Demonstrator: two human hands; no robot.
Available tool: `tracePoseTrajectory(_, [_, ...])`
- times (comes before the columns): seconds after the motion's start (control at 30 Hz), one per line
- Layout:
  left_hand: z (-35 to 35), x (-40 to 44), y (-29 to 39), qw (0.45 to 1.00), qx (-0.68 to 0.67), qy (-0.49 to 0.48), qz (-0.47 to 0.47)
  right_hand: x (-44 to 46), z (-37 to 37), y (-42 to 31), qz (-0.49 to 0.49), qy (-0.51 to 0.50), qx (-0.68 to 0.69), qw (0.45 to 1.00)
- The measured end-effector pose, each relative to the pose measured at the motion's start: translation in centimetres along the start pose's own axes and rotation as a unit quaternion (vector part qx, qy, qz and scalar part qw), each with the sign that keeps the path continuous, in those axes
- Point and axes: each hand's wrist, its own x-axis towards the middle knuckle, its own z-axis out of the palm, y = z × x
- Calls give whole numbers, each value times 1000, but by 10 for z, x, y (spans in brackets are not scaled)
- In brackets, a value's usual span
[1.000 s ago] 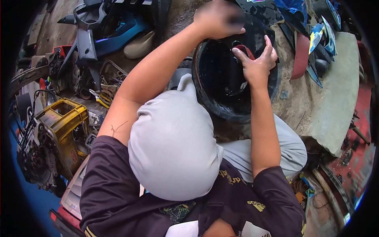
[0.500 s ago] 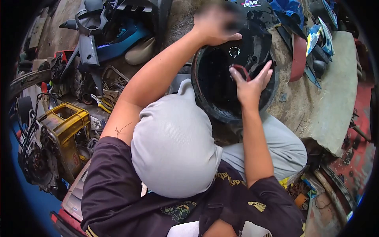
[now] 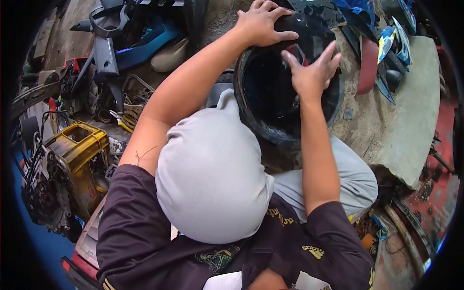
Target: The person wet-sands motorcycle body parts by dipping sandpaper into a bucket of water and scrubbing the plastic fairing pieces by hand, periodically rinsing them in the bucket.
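The panel [image 3: 313, 33] is being touched by the splayed left hand [image 3: 263, 25]; the right hand [image 3: 310, 79] (contact unclear) is being held wide apart.

Floor [image 3: 356, 126]: brown-grey, stained, darker toward the top. On it: one black basin [image 3: 263, 133], round, centre; one grey slab [image 3: 411, 106], right, edge chipped; one red panel [image 3: 368, 65], between basin and slab; one small flat chip [image 3: 348, 114], near the basin; one blue panel [image 3: 137, 54], upper left; one beige piece [image 3: 170, 56], just beside it.
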Motion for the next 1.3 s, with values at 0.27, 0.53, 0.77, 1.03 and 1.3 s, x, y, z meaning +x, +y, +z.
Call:
tracePoseTrajectory(0.27, [-1, 2, 1, 1000, -4, -8, -4, -13, 2, 28, -46, 15, 14, 999])
tracePoseTrajectory(0.53, [-2, 4, 0, 1000, 7, 8, -6, -47, -15, 36, 12, -11, 8, 1000])
tracePoseTrajectory(0.77, [3, 2, 2, 1000, 7, 3, -7, -13, 1, 8, -31, 21, -13, 999])
tracePoseTrajectory(1.03, [5, 6, 0, 1000, -16, -1, -5, -12, 0, 18, -51, 22, -26, 998])
tracePoseTrajectory(1.3, [3, 7, -1, 1000, -3, -3, -10, -63, -21, 49, -17, -7, -32, 999])
